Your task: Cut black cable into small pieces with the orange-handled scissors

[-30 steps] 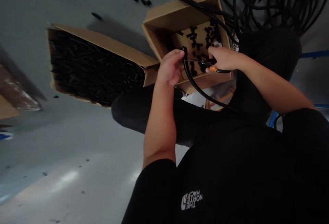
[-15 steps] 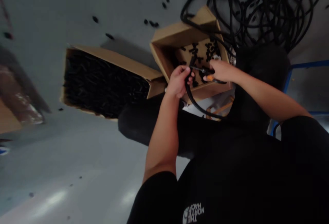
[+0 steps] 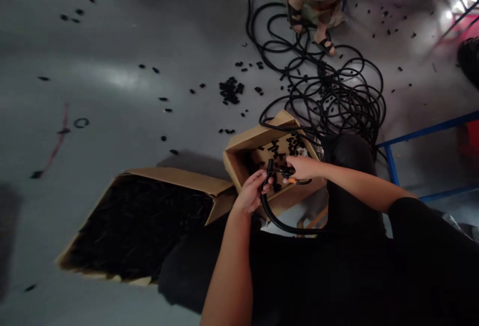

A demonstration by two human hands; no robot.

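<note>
Grey concrete floor (image 3: pixel 112 116), strewn with short black pieces (image 3: pixel 230 90). Large open carton (image 3: pixel 175 178), packed with black offcuts. Loose coil of black hose (image 3: pixel 337 96), lying near a co-worker's sandalled feet (image 3: pixel 325 46). Small cardboard box (image 3: pixel 239 166), partly filled with black pieces, directly below the hands. Left hand (image 3: pixel 251 192): fingers closed round a black rubber hose (image 3: pixel 273 221), its end upright above the box. Right hand (image 3: pixel 305 167): fingers closed on an orange-handled tool (image 3: pixel 292 180), its metal tip beside the hose end.
</note>
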